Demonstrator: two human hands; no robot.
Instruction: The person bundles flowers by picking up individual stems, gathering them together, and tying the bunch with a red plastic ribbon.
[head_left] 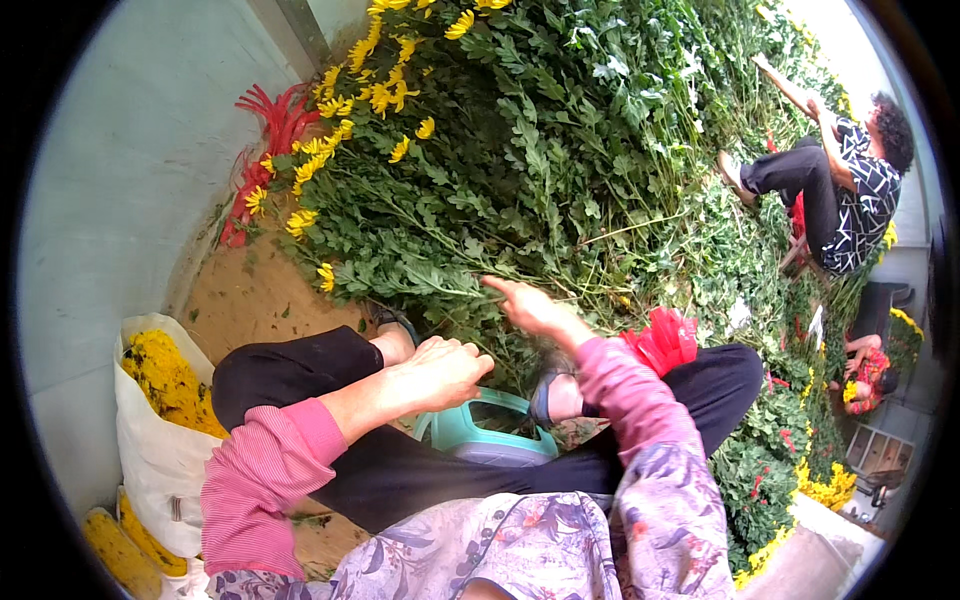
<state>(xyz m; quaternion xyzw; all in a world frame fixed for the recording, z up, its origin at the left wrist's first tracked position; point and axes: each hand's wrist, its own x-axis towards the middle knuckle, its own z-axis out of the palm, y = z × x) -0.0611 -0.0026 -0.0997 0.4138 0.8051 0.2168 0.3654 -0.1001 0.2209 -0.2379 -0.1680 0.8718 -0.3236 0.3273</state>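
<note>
My left hand [447, 374] is closed in front of my left knee, its fingers curled in; what they hold, if anything, is hidden. Stretched toward the heap of cut chrysanthemum stems [560, 150] is my right hand [528, 306], index finger extended at the near edge of the leafy stems. No stem shows lifted in it. Yellow chrysanthemum blooms [385, 97] edge the heap at the upper left. A bundle of red plastic strips [662, 342] rests by my right thigh, beyond my right forearm.
At left stands a white sack [150, 430] of yellow flower heads. A turquoise plastic stool [470, 425] is between my legs. More red strips [270, 140] hang near the wall. One person [840, 190] sits at the upper right; another [870, 370] is farther down.
</note>
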